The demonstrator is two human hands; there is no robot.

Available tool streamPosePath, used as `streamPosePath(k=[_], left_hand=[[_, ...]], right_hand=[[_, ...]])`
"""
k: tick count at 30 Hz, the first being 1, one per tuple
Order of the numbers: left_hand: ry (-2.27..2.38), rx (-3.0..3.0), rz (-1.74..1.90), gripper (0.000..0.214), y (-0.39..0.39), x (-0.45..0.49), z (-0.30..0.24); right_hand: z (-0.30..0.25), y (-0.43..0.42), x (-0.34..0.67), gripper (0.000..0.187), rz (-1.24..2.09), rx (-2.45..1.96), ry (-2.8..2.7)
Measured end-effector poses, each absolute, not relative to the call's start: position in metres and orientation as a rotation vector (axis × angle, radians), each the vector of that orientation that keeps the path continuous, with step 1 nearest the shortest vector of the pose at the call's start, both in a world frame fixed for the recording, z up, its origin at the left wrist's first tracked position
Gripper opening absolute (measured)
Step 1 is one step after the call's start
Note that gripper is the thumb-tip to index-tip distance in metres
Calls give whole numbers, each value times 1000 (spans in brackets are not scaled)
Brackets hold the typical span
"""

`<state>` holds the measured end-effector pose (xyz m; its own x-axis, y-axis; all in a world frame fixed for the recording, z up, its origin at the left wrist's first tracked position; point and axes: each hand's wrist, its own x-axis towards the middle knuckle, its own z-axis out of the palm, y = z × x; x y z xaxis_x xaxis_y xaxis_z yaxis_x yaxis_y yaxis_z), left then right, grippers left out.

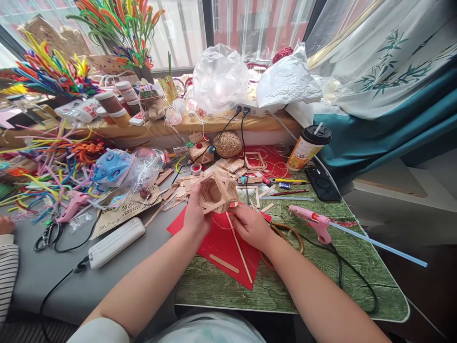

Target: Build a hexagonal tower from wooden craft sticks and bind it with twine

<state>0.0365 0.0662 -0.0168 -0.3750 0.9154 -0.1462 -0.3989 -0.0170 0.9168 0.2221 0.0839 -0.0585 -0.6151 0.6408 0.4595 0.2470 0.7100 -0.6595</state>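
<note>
My left hand [197, 212] grips a hollow hexagonal box made of stacked wooden craft sticks [217, 190], its opening tilted toward me. Closed in a pinch, my right hand [252, 225] is at the box's lower right edge; what its fingertips hold is too small and partly covered to make out. Below the hands lies a sheet of red paper [214, 243] with a loose craft stick [224, 263] on it. A long thin wooden strip [240, 250] slants across the paper, its upper end close to my right fingertips.
A pink glue gun [317, 223] with a long glue stick lies at right, near a phone [323, 183] and a lidded drink cup [309, 146]. Loose craft sticks and a twine ball [228, 144] sit behind. At left are scissors [48, 236], a white power strip [117, 243] and another person's sleeve [7, 276].
</note>
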Motion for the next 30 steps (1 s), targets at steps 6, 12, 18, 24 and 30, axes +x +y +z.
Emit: streamPosePath(k=[6, 12, 18, 24, 30], left_hand=[[1281, 549, 1735, 64, 76, 34, -31], [1271, 594, 1759, 60, 78, 31, -42], [1265, 637, 1767, 56, 72, 42, -43], [1337, 797, 1801, 55, 67, 49, -44], [1353, 884, 1847, 65, 65, 52, -49]], right_hand=[[-59, 86, 224, 18, 683, -789, -2148], [-60, 87, 222, 18, 708, -771, -2144], [-57, 80, 219, 18, 829, -854, -2018], [-52, 76, 218, 29, 964, -977, -1755], [-54, 80, 219, 41, 1257, -1041, -1535]])
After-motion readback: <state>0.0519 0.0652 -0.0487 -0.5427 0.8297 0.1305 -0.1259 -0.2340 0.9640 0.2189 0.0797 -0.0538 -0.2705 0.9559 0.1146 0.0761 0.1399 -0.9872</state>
